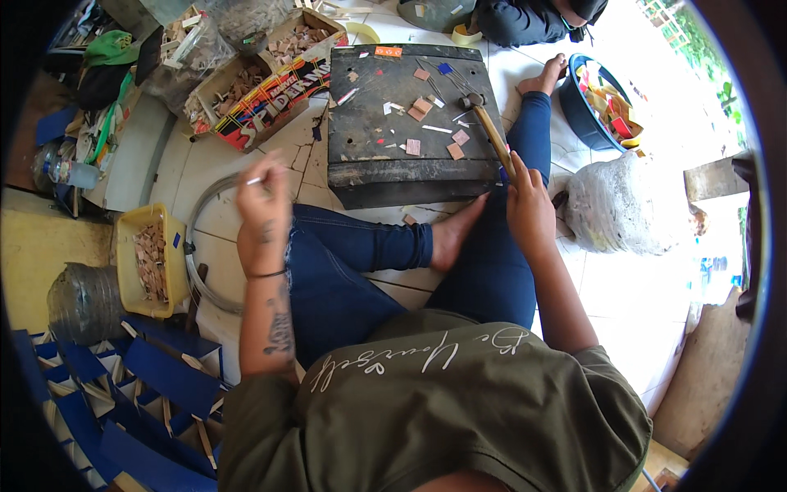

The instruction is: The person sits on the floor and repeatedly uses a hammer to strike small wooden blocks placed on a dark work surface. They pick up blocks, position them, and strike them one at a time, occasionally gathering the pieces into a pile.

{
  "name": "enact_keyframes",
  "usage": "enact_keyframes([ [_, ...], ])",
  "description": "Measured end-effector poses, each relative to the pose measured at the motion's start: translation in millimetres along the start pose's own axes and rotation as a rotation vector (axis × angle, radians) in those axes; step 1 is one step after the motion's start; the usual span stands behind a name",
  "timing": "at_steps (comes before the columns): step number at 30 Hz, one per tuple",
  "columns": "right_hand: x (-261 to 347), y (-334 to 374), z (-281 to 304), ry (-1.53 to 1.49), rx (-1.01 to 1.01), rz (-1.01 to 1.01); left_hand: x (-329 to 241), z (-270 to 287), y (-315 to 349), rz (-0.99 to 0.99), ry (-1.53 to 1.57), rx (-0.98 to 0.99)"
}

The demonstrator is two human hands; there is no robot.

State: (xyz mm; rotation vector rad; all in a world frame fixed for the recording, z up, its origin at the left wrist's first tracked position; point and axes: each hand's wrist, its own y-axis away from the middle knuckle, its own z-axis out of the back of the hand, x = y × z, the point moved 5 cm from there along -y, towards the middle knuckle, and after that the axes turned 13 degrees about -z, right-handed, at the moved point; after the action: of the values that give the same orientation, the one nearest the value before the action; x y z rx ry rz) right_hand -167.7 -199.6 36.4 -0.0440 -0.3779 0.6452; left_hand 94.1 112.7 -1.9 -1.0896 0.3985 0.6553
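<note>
My right hand (529, 201) is wrapped round the wooden handle of a hammer (494, 139). The hammer's dark metal head rests over the right side of a worn black block-like work surface (369, 172). My left hand (264, 205) is raised to the left of the block, above my knee. Its fingers are curled and slightly smeared by motion; a small white thing (254, 180) shows at them, too small to name. Scattered on the block are small wooden squares (420, 107), thin nails or wires (461, 80) and white scraps.
Cardboard boxes of wood pieces (275, 107) stand at the far left, with a yellow basin (123, 246) of similar pieces nearer. A wire coil (193, 254) lies beside it. Blue slatted pieces (172, 377) pile up near left. At right are a blue tub (574, 111) and a wrapped bundle (615, 205). Another person (520, 20) sits beyond.
</note>
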Motion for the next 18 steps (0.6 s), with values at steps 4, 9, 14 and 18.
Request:
enact_keyframes([
  [4, 26.2, -26.4, 13.0, -0.014, -0.139, 0.209, 139.8, 146.2, 22.7, 0.313, -0.206, -0.155],
  [9, 87.7, -105.5, -12.0, 0.076, -0.049, 0.332, 220.5, 299.4, 63.7, 0.589, -0.692, -0.081],
  [14, 130.7, -164.5, -51.6, 0.374, 0.179, 0.227, 247.2, 359.7, 78.9, 0.850, -0.758, -0.170],
  [18, 139.0, -184.3, -66.5, 0.461, 0.263, 0.179, 232.4, 327.5, 32.4, 0.515, -0.818, 0.007],
])
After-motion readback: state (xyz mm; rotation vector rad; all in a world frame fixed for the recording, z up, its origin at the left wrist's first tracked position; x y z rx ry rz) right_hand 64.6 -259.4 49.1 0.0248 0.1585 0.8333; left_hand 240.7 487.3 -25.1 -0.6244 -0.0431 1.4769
